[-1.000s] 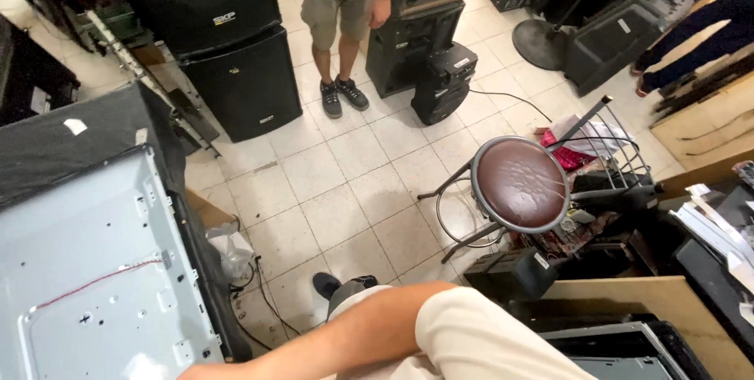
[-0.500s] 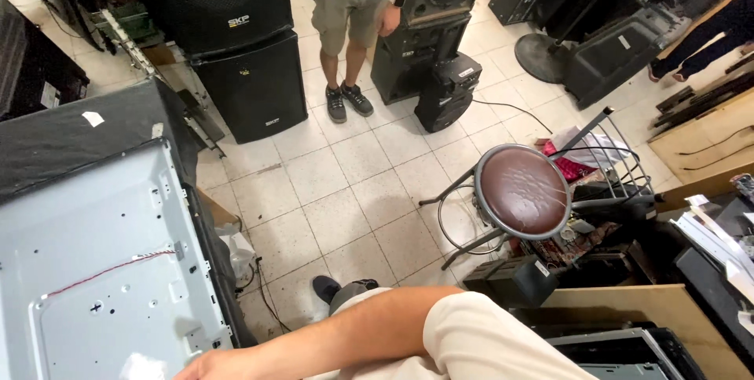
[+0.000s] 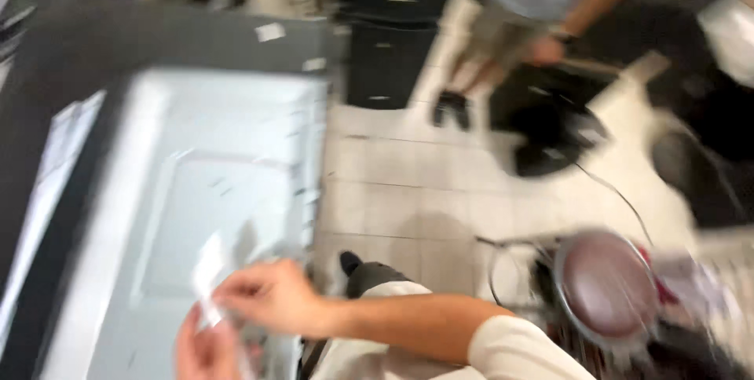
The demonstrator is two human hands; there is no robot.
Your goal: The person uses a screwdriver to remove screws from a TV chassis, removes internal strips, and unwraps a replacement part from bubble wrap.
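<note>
Pale grey metal panel [image 3: 196, 191], white paper scrap [image 3: 208, 278], maroon stool seat [image 3: 606, 286], cream floor tiles [image 3: 408, 184].

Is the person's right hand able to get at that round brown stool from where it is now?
Probably not without pulling back: the right hand is stretched across the body, pinching a small white slip over the grey metal panel, while the stool sits on the far side.

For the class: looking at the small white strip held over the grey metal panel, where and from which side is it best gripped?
Pinch the white strip at its free upper end, from above. It looks thin and limp; the right hand and left hand already occupy its lower part. Motion blur hides finer detail.
</note>
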